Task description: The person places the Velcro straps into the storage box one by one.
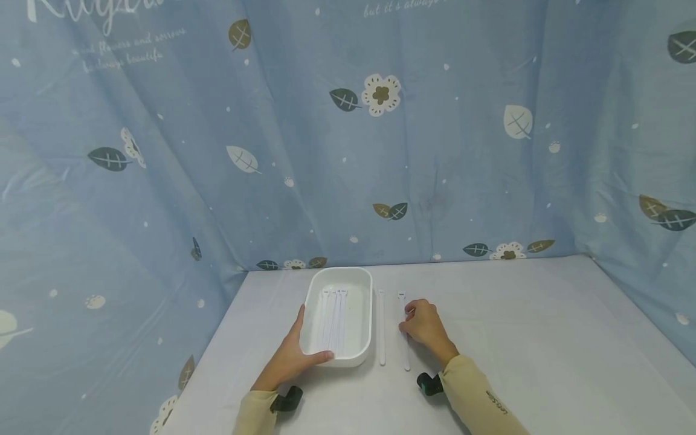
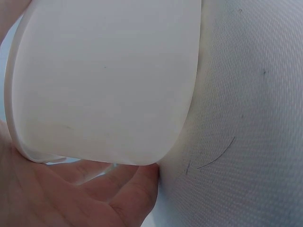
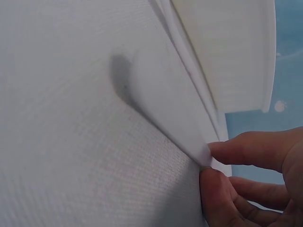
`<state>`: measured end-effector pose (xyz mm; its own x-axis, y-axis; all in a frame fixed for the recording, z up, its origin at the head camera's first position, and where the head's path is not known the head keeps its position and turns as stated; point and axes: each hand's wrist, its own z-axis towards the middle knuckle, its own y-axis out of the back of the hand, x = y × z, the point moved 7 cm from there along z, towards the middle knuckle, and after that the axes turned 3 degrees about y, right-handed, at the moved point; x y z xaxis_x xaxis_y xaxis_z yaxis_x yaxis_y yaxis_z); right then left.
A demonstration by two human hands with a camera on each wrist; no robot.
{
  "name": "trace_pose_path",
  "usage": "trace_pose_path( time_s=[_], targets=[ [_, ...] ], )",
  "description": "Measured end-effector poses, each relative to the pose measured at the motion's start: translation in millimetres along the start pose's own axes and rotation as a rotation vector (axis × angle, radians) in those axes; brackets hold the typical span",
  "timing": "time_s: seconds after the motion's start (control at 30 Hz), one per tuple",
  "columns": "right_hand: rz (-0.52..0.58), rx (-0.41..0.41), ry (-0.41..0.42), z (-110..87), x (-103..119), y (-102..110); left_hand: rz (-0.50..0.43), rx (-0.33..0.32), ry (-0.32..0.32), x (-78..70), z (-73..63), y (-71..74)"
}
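Note:
A white rectangular tray stands on the table, holding several slim white plastic sticks laid side by side. My left hand grips the tray round its near left corner, thumb at the near rim and fingers along the left outer wall. My right hand pinches a white flat stick between thumb and finger. This stick has a small wider head and a rounded near end. Between it and the tray lies another white stick, untouched, roughly parallel to the tray's right side.
A white cloth covers the table. Behind and on both sides hangs a blue curtain printed with leaves and flowers. A dark wrist-worn device sits at the right sleeve, with a similar device at the left.

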<state>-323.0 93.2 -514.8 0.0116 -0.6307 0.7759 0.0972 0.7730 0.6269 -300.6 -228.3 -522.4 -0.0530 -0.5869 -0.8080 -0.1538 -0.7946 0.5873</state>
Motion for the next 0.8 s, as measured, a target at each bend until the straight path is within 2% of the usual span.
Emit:
trace_pose_path(
  time_s=[0.33,0.8],
  targets=[
    [0.001,0.01,-0.024,-1.7,1.0,3.4,0.018,-0.007,-0.007,1.2,0.5,0.6],
    [0.056,0.032,-0.032,-2.9,-0.2,5.7,-0.026,0.02,-0.014,-0.8,-0.7,0.2]
  ],
)
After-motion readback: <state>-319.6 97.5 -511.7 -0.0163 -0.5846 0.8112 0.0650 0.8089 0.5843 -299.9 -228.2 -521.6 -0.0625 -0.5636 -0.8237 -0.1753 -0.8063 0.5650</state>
